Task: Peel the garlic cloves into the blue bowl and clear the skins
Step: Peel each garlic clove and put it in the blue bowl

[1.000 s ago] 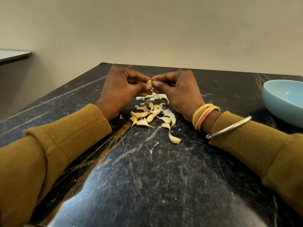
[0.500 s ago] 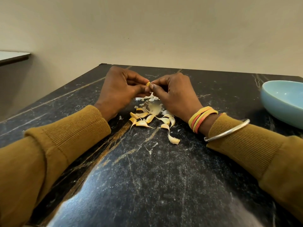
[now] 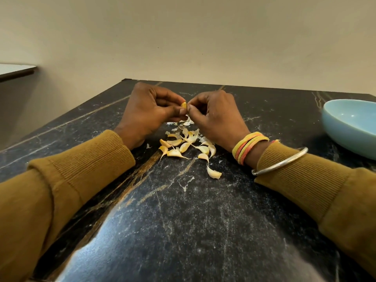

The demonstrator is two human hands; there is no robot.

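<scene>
Hands: left hand and right hand both curled, fingertips pinching one garlic clove from either side, just above the worktop.
Around: blue bowl at 3 o'clock, well apart from the hands; pale ledge at 9 o'clock.
In the way: right wrist with coloured bands and metal bangle, between pile and bowl.
Held clove: small, yellow, glossy.
Pile: cream-to-amber cloves with pointed tails, at 6 o'clock of the hands; white skin flakes at its 12 o'clock edge.
Hidden: most of the held clove behind fingertips; bowl cut off by the right edge.
</scene>
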